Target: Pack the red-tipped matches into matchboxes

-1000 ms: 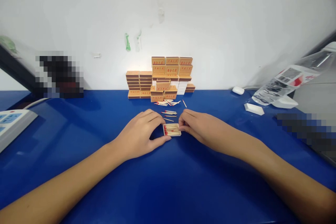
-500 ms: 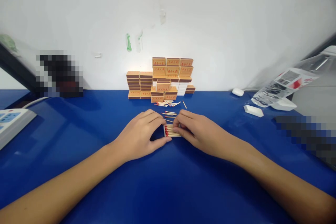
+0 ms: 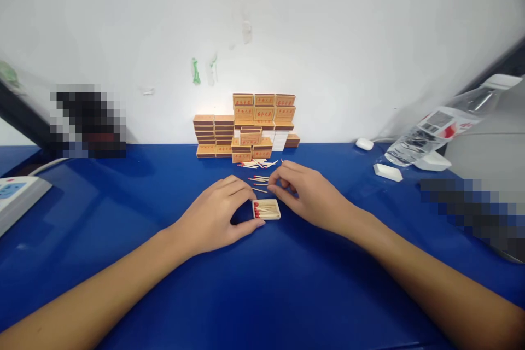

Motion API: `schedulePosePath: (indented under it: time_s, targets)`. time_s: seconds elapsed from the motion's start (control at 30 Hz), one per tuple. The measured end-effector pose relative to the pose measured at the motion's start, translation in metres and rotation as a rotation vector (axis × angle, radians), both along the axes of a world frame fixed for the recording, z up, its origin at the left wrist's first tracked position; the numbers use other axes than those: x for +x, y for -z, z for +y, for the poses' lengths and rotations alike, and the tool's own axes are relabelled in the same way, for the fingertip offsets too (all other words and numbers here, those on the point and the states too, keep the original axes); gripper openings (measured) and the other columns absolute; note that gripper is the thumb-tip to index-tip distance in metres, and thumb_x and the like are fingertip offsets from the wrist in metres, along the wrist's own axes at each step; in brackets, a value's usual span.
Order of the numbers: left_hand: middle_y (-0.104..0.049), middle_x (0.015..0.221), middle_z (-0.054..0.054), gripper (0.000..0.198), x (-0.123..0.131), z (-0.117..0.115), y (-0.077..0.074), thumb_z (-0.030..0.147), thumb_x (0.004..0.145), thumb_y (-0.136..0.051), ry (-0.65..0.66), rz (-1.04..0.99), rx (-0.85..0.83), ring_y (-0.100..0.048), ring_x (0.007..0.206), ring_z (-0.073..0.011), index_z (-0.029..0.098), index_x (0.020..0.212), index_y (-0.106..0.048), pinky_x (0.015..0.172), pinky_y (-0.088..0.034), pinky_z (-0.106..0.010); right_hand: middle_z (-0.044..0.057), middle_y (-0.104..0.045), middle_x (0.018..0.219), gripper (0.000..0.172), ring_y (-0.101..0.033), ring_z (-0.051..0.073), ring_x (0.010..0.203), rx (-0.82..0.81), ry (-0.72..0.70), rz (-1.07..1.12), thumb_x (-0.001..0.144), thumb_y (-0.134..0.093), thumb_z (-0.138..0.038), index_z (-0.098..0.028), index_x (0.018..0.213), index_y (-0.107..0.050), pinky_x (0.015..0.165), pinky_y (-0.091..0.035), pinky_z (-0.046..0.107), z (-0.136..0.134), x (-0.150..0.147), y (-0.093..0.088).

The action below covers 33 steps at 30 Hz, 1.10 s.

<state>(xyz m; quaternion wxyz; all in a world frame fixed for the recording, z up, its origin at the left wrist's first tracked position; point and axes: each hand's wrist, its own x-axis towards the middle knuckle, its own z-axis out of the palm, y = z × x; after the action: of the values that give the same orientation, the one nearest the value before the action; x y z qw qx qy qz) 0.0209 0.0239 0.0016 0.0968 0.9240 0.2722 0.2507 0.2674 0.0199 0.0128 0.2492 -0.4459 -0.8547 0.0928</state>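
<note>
A small white matchbox tray lies on the blue table, part-filled with red-headed matches. My left hand is curved round the tray's left end, index finger at its far corner and thumb along its near side. Just beyond the tray are several loose matches, heads to the left. My right hand is beside their tail ends, fingers curled and thumb and index tips close together. Whether a match is pinched there is hidden. Farther back lies a heap of loose matches.
Stacked matchboxes stand against the white wall, with a lower stack to their left. At right are a leaning water bottle, a white block and a small white case. A power strip sits at far left.
My right hand has come out of the tray and moved up to the loose matches, uncovering the tray's right end. My left hand stays at the tray. The view has shifted slightly.
</note>
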Motion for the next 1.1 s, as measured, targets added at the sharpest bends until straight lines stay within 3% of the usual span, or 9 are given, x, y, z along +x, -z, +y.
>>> schedulePosePath:
  time_s: [0.23,0.33,0.63,0.83,1.1]
  targets:
    - [-0.073,0.108,-0.007,0.022,-0.001,-0.001,-0.003,0.038,0.095,-0.074,0.048,0.005,-0.037,-0.065,0.105,-0.0268,0.02,0.105,-0.067,0.094,-0.056,-0.045,0.006,-0.061,0.103,0.012,-0.059,0.018,0.088,-0.013,0.032,0.041,0.099,-0.065,-0.024,-0.018,0.109,-0.066,0.08,-0.049,0.032,0.028,-0.002,0.014]
    - [-0.073,0.107,-0.007,0.021,-0.001,0.0,-0.003,0.038,0.095,-0.074,0.038,0.0,-0.03,-0.065,0.104,-0.0268,0.02,0.104,-0.067,0.093,-0.056,-0.045,0.007,-0.06,0.102,0.009,-0.059,0.021,0.097,-0.03,0.015,-0.021,0.102,-0.061,-0.024,-0.018,0.1,-0.067,0.087,-0.049,0.036,0.033,-0.004,0.015]
    - [-0.073,0.106,-0.008,0.024,-0.002,0.002,-0.001,0.038,0.094,-0.075,0.014,-0.015,-0.006,-0.066,0.102,-0.0266,0.019,0.105,-0.067,0.091,-0.057,-0.045,0.009,-0.062,0.104,0.014,-0.061,0.021,0.093,-0.089,0.054,-0.172,0.106,-0.049,-0.019,-0.017,0.099,-0.061,0.085,-0.05,0.037,0.022,0.003,0.01]
    - [-0.074,0.106,-0.008,0.022,-0.002,0.002,-0.002,0.038,0.095,-0.074,0.009,-0.011,0.001,-0.066,0.102,-0.0263,0.02,0.106,-0.068,0.09,-0.057,-0.044,0.008,-0.062,0.105,0.016,-0.062,0.021,0.093,-0.155,0.016,-0.142,0.108,-0.052,-0.031,-0.018,0.101,-0.06,0.085,-0.051,0.036,0.019,0.005,0.008]
    - [-0.073,0.105,-0.008,0.024,-0.002,0.004,0.0,0.038,0.094,-0.075,0.005,-0.027,0.006,-0.066,0.101,-0.0259,0.019,0.106,-0.068,0.091,-0.057,-0.044,0.01,-0.061,0.102,0.022,-0.061,0.022,0.091,-0.114,-0.009,-0.214,0.109,-0.044,-0.025,-0.018,0.094,-0.059,0.084,-0.052,0.038,0.019,0.011,0.008]
